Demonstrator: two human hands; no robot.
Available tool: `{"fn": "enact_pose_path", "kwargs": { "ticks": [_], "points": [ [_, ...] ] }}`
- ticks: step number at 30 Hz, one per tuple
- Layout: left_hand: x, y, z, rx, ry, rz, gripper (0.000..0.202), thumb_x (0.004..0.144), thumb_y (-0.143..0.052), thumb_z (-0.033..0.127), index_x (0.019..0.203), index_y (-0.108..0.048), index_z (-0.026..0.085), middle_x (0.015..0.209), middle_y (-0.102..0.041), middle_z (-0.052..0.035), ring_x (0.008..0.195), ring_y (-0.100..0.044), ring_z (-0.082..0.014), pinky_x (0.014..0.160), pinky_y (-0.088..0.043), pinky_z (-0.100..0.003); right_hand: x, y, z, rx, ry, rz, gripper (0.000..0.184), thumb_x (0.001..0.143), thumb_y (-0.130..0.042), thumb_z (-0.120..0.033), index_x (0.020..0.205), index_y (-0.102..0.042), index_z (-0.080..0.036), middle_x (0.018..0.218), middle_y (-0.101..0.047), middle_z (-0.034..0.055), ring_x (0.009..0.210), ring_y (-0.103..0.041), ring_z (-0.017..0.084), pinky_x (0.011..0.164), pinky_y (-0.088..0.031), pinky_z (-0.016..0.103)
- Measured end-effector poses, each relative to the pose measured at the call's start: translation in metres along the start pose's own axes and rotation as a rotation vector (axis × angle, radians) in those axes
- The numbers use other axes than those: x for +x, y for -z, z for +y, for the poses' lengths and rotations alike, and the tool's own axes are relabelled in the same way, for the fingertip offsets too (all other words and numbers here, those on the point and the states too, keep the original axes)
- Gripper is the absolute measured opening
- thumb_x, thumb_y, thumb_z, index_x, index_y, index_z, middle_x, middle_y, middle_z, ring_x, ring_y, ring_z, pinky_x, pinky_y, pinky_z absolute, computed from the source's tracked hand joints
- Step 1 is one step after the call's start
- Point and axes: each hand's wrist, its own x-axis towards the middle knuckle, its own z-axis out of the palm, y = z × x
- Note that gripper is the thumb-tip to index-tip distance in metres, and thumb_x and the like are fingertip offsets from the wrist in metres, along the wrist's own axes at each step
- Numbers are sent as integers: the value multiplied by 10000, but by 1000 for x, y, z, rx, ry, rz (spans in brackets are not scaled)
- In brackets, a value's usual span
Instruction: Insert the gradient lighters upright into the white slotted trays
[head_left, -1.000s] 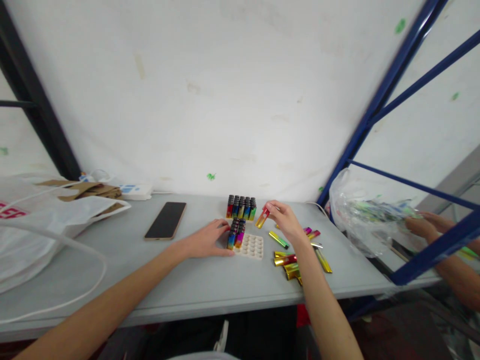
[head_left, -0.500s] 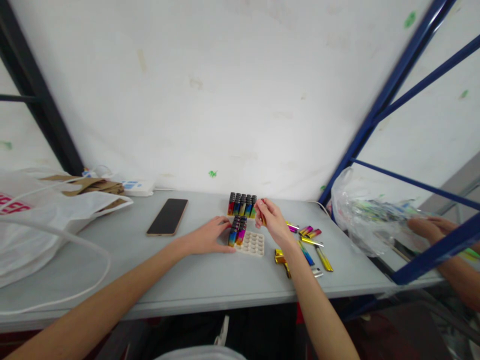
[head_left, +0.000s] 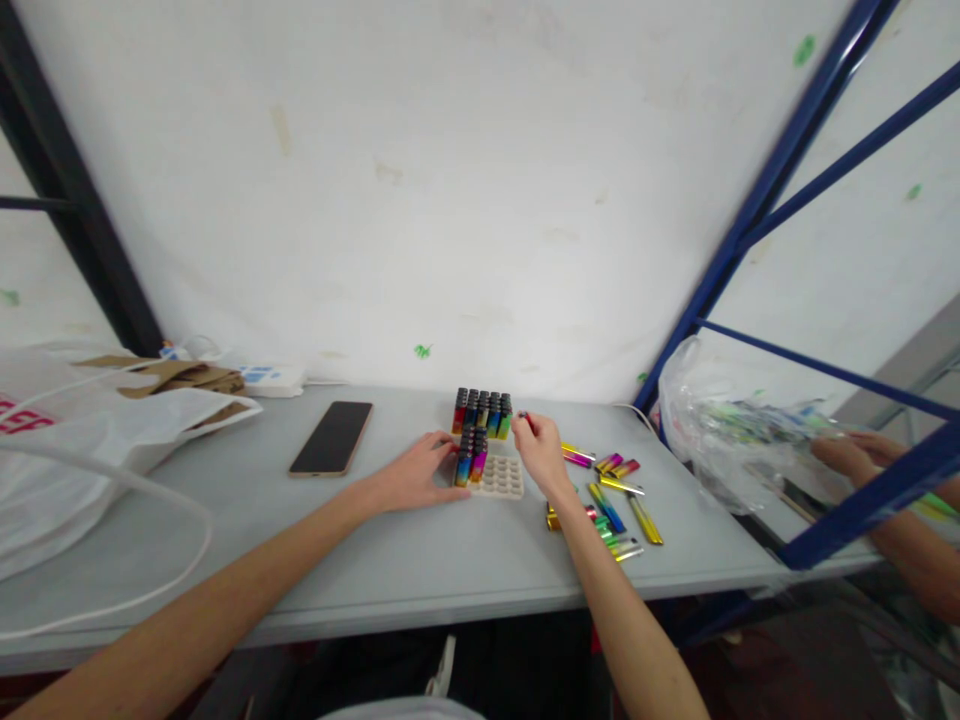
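Observation:
My left hand (head_left: 416, 478) rests on the grey table (head_left: 390, 560), fingers curled against the left side of a white holed tray (head_left: 504, 478) that holds a few upright coloured lighters (head_left: 471, 457). My right hand (head_left: 541, 452) hovers just right of the tray, pinching a lighter whose dark top (head_left: 523, 415) shows above the fingers. A full block of upright lighters (head_left: 482, 413) stands behind the tray. Several loose lighters (head_left: 611, 495) lie scattered to the right of my right wrist.
A black phone (head_left: 331, 438) lies left of the tray. A white plastic bag (head_left: 82, 440) with cardboard sits at far left, a power strip (head_left: 266, 380) by the wall. Blue frame bars (head_left: 757, 210) and a clear bag (head_left: 720, 430) stand at right, with another person's hands (head_left: 862, 455).
My right hand has brought the lighter from right of the full block down and left, close over the tray. More loose lighters now show beside the wrist. My left hand has stayed put.

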Motion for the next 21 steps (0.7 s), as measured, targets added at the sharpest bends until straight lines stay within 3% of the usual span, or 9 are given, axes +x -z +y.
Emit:
{"fn": "enact_pose_path", "kwargs": {
  "ticks": [4,6,12,16,19,21],
  "points": [
    [0,-1,-2,-12,17,6,669,845,-819,614,1334,-669,184,1393,-648,-166,1308,-620,-385,1182,-494,-506,-1,0,-3,-39,69,56,472,945,-480,-592,632,-433,-242,582,-423,-48,591,-395,137,591,-293,293],
    [0,-1,-2,-17,17,19,655,834,-824,621,1313,-683,196,1380,-657,-155,1300,-628,-383,1178,-502,-499,-1,2,-5,-38,94,20,507,985,-479,-647,684,-449,-240,608,-447,-50,611,-419,141,603,-317,287],
    [0,-1,-2,-16,5,29,638,825,-831,627,1298,-684,225,1367,-665,-134,1275,-640,-370,1164,-512,-490,-1,26,-20,-135,222,-314,419,1100,-426,-572,885,-541,-231,771,-599,-16,701,-555,163,685,-424,283],
    [0,-1,-2,-16,7,26,629,826,-824,639,1282,-694,226,1350,-679,-126,1267,-648,-371,1152,-516,-481,-5,45,-37,-366,398,-413,422,1098,-517,-522,853,-633,-199,924,-644,47,865,-598,186,815,-455,299],
    [0,0,-2,-19,13,18,630,823,-825,645,1273,-699,223,1346,-679,-126,1268,-644,-371,1146,-516,-475,-9,52,-48,-448,340,-535,421,1086,-570,-505,835,-681,-186,782,-656,18,725,-574,167,724,-428,279],
    [0,1,-3,-24,13,10,641,824,-825,646,1283,-695,218,1349,-670,-130,1274,-635,-370,1147,-513,-477,-12,52,-51,-405,269,-644,357,1064,-620,-487,922,-749,-185,766,-710,10,688,-605,166,681,-424,265]
  ]
}}
